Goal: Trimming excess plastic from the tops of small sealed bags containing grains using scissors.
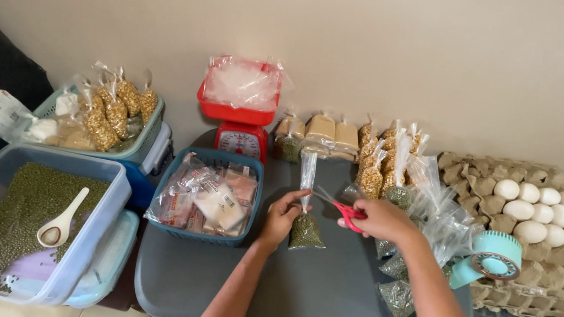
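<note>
Your left hand (pixel 281 216) pinches the mung bean bag (pixel 304 230); at 3 o'clock, your right hand (pixel 381 219) grips red scissors (pixel 345 212), blades narrowly parted.

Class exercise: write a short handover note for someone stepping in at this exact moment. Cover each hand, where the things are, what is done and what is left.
Left hand holds a small clear bag of green beans upright on the grey table.
Right hand holds red scissors at the bag's neck.
Done: filled bags lie by the right forearm.
Left: loose green beans and a scoop sit in the clear tub, far left.
</note>
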